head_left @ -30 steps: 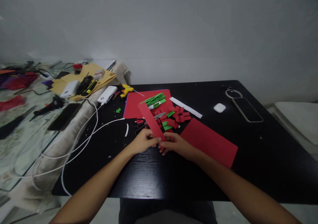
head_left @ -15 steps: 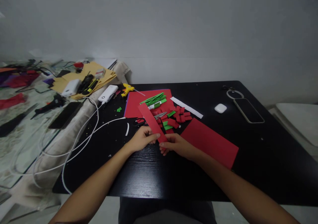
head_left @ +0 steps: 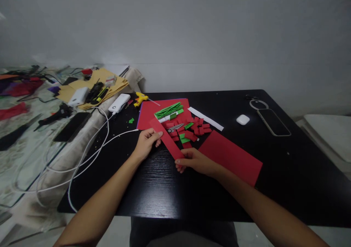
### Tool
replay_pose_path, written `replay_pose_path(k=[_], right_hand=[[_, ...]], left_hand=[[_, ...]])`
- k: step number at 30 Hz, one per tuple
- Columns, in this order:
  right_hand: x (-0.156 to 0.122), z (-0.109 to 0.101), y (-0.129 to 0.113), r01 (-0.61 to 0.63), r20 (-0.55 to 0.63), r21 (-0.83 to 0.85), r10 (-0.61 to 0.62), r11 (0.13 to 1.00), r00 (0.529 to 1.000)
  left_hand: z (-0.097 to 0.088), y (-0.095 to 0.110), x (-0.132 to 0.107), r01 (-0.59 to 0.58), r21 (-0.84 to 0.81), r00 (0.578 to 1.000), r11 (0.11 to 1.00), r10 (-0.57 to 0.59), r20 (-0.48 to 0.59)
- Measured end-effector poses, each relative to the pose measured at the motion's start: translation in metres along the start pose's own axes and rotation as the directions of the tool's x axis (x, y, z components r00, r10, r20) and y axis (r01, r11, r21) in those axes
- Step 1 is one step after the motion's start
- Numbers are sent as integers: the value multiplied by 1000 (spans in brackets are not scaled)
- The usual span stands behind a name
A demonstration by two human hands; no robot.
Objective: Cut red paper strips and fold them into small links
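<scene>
In the head view, a red paper strip (head_left: 170,144) is extending diagonally between the two hands, its far end pointing up and to the left. The left hand (head_left: 146,143) is pinching the strip near its far end: the thumb is lying on the upper face, the curled fingers are sitting at the edge and below. The right hand (head_left: 195,160) is closing on the near end, thumb above and fingers folded underneath. Neither hand is leaving a visible gap around the paper.

Just beyond the strip, scissors (head_left: 177,127) are lying among small red paper pieces (head_left: 197,126); the strip is hiding part of the scissors from the camera. A bundle of folded green paper (head_left: 169,110) is resting farther back, on a large red sheet (head_left: 146,116). A red rectangular sheet (head_left: 230,157) is lying beside the right hand, the right forearm partly covering it. A white paper strip (head_left: 206,118) is lying behind the pieces. A yellow glue gun (head_left: 140,99) is standing well apart, at the rear of the black table (head_left: 153,197).
</scene>
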State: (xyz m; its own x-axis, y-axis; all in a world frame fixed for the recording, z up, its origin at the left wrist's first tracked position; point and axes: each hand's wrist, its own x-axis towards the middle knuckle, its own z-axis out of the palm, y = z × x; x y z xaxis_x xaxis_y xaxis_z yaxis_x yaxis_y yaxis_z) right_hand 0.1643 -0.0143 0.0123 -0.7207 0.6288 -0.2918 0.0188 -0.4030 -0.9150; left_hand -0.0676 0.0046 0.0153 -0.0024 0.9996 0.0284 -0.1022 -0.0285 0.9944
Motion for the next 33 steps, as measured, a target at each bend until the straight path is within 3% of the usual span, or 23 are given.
replay_pose_path(k=[11,22,27,33], right_hand=[[-1,-2,1,-18,46,-18,18,1000,999],[-2,0,-3,-28,52,-22,29,999,998],[-3,0,-5,-31,79,-19,32,999,996],[-3,1,-2,-74,36,100,70,992,997]], left_hand=[[-7,2,8,-90,-86,976,992,70,-208],[-7,7,9,-72,-79,964,994,49,-261],[-8,5,9,-44,-89,980,995,25,-199],[4,7,-1,15,35,999,999,-16,36]])
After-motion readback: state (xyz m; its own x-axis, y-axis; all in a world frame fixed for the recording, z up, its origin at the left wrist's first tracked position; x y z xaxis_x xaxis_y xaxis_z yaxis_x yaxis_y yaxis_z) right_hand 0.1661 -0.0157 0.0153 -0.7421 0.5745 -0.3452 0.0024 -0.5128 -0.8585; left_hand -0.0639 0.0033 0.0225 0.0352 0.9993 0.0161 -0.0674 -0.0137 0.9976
